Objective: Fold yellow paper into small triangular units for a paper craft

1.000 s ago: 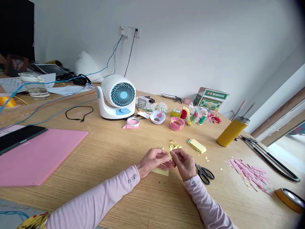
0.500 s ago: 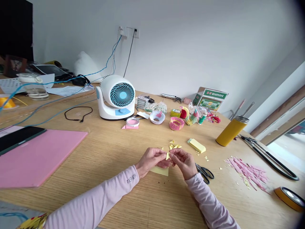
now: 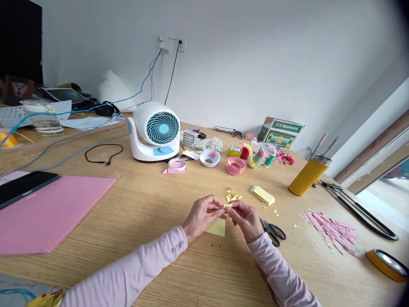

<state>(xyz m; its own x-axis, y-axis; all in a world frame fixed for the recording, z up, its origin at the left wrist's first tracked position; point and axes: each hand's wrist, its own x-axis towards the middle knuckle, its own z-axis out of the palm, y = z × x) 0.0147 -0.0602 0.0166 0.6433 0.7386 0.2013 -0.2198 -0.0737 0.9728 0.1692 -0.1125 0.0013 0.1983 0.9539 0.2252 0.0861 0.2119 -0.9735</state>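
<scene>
A small folded yellow paper piece [image 3: 227,206] is pinched between the fingertips of my left hand [image 3: 204,214] and my right hand [image 3: 245,217], which meet above the desk. Beneath my left hand lies a flat yellow paper sheet [image 3: 217,227]. Just beyond my fingers sit several folded yellow triangles [image 3: 233,197]. A stack of yellow paper strips [image 3: 263,195] rests to their right. Black-handled scissors [image 3: 274,232] lie beside my right wrist, partly hidden by it.
A white fan [image 3: 155,132] stands at the back of the wooden desk [image 3: 143,204]. Paper rings [image 3: 235,166], a yellow tumbler [image 3: 308,175], pink paper scraps [image 3: 332,230] and a tape roll [image 3: 387,264] are on the right. A phone [image 3: 25,188] lies on pink sheets [image 3: 76,209] at left.
The yellow piece has turned between my fingertips and now looks flatter and narrower. My left fingers have curled up closer, showing more of the sheet below.
</scene>
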